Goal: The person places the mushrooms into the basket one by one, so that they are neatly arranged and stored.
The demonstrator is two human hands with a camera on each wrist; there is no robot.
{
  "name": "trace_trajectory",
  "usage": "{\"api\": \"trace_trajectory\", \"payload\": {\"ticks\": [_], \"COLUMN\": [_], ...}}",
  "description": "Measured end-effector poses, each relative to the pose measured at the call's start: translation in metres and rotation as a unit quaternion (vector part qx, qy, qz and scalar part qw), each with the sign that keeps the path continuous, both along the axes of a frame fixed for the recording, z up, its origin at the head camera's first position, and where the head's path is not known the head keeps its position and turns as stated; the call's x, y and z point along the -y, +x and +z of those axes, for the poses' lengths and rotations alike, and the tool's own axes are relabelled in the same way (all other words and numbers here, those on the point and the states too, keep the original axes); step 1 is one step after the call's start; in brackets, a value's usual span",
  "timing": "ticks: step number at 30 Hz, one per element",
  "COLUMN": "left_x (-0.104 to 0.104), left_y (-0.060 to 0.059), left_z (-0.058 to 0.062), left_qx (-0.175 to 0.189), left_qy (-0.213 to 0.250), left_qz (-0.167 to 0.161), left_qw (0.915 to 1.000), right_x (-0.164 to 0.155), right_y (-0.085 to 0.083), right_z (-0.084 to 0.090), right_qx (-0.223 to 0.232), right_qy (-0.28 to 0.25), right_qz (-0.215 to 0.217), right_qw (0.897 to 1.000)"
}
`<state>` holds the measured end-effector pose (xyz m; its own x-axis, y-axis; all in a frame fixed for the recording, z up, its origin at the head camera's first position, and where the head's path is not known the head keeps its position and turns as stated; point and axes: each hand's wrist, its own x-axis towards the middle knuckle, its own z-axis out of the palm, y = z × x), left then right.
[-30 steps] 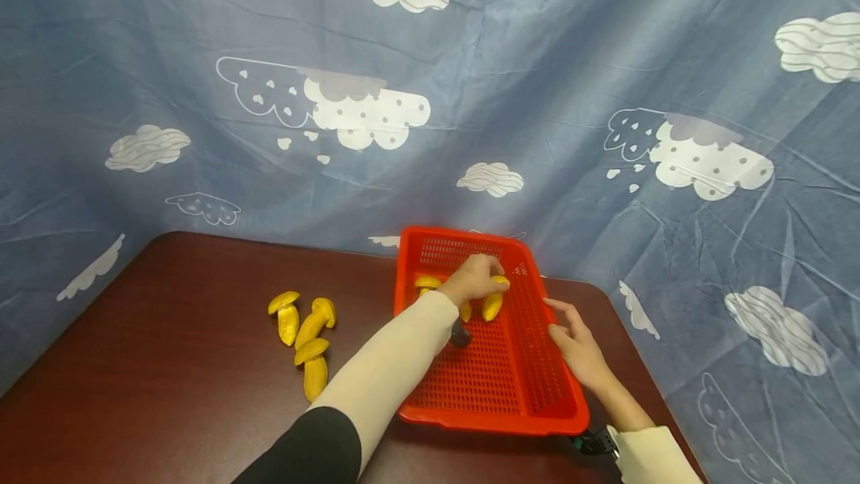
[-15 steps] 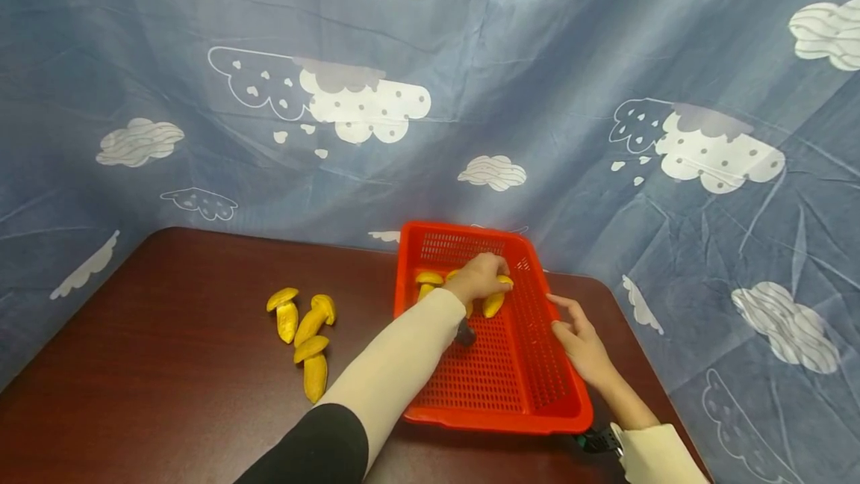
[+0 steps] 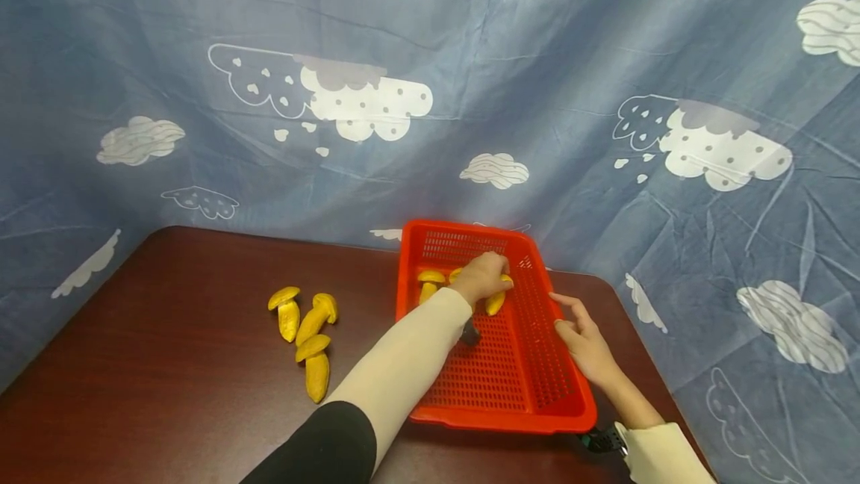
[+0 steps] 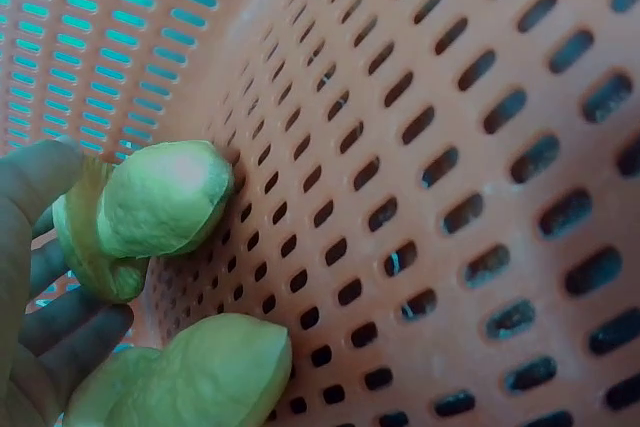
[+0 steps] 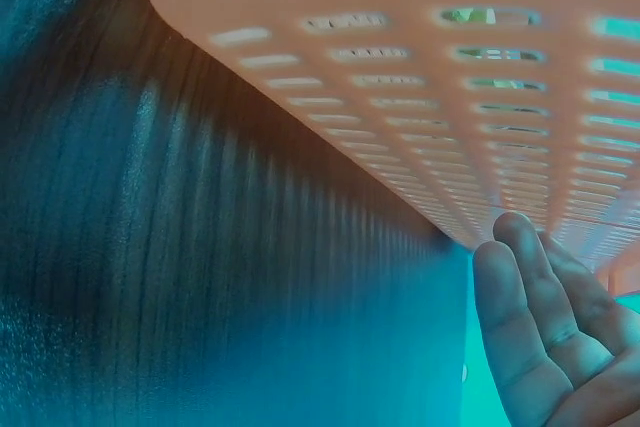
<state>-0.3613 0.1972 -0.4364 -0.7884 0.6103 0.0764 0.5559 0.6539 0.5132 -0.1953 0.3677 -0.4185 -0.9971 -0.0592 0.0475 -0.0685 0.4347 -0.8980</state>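
Note:
Inside the red plastic basket, my left hand pinches a yellow mushroom by its cap. Up close in the left wrist view, thumb and fingers lie around that mushroom's cap, and its stem end is right at the perforated basket floor. A second mushroom lies just beside it. Farther left in the basket is another yellow mushroom, partly covered by my sleeve. On the basket's right rim rests my right hand; its fingers lie along the outer wall, fairly straight.
Several yellow mushrooms lie on the dark wooden table left of the basket. A blue curtain with white clouds hangs behind the table and along its right side. My left forearm crosses the basket's left rim.
The left hand stays on the same mushroom in the basket, with only a slight shift. The right hand keeps its place on the rim. The head view has tilted a little.

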Motion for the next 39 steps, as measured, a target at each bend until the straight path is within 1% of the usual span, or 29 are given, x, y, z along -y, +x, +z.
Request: {"api": "trace_trajectory", "payload": {"ticks": [3, 9, 15, 20, 24, 28, 31, 34, 37, 39], "left_x": [0.000, 0.000, 0.002, 0.002, 0.004, 0.005, 0.006, 0.010, 0.015, 0.019], "left_y": [0.000, 0.001, 0.000, 0.000, 0.001, 0.004, 0.007, 0.008, 0.007, 0.007], "left_z": [0.000, -0.001, 0.002, 0.006, 0.011, 0.021, 0.033, 0.046, 0.057, 0.064], "left_qx": [-0.005, -0.001, 0.001, -0.007, -0.005, 0.005, 0.015, 0.025, 0.036, 0.039], "left_qy": [-0.008, -0.014, -0.015, -0.006, 0.019, 0.055, 0.088, 0.118, 0.138, 0.138], "left_qz": [0.003, 0.009, 0.011, 0.005, 0.010, 0.016, 0.009, 0.006, 0.012, 0.014], "left_qw": [0.9999, 0.9999, 0.9998, 0.9999, 0.9998, 0.9983, 0.9960, 0.9926, 0.9897, 0.9895], "right_x": [0.000, 0.000, 0.003, 0.004, 0.003, 0.001, 0.000, 0.001, 0.002, 0.003], "right_y": [-0.001, -0.001, 0.000, 0.002, 0.001, 0.001, 0.001, 0.002, 0.003, 0.004], "right_z": [0.000, -0.001, 0.001, 0.002, 0.002, 0.000, -0.001, -0.001, 0.000, 0.001], "right_qx": [0.001, 0.003, 0.001, -0.005, -0.007, -0.005, -0.007, -0.012, -0.011, -0.010], "right_qy": [0.005, 0.007, 0.022, 0.034, 0.034, 0.019, 0.007, 0.010, 0.010, 0.010], "right_qz": [-0.004, -0.006, -0.010, -0.020, -0.016, -0.008, -0.004, -0.007, -0.011, -0.016], "right_qw": [1.000, 1.000, 1.000, 0.999, 0.999, 1.000, 1.000, 1.000, 1.000, 1.000]}}
